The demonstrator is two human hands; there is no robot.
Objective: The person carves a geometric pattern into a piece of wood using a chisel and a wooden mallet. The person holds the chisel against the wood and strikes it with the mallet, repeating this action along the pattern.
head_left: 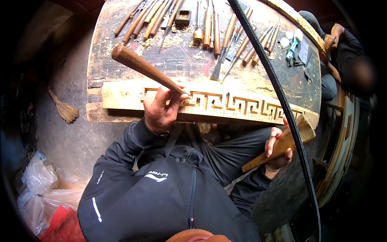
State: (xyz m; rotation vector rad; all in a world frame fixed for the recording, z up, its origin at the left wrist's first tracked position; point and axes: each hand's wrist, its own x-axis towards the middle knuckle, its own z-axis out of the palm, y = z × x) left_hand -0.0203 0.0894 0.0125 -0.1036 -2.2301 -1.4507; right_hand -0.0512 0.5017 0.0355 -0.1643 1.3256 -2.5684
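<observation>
My left hand (160, 111) is closed around the lower end of a carving chisel (143, 67) with a long brown wooden handle. The chisel leans up to the left, its low end at the carved pattern; my fingers hide its blade. A long pale wooden board (125, 96) lies along the bench's near edge, cut with an angular fret pattern and drawn grid lines. Off the board's right end, my right hand (278, 151) grips a wooden mallet (287, 142). The mallet's wide head points up to the right, and its narrow handle end points down to the left.
Several wood-handled chisels (161, 18) lie across the worn bench (117, 74) among shavings, beside a small dark square box (183, 17) and a blue-handled brush (292, 49). A black braided cable (278, 86) crosses the view. Another person (350, 52) is at the far right.
</observation>
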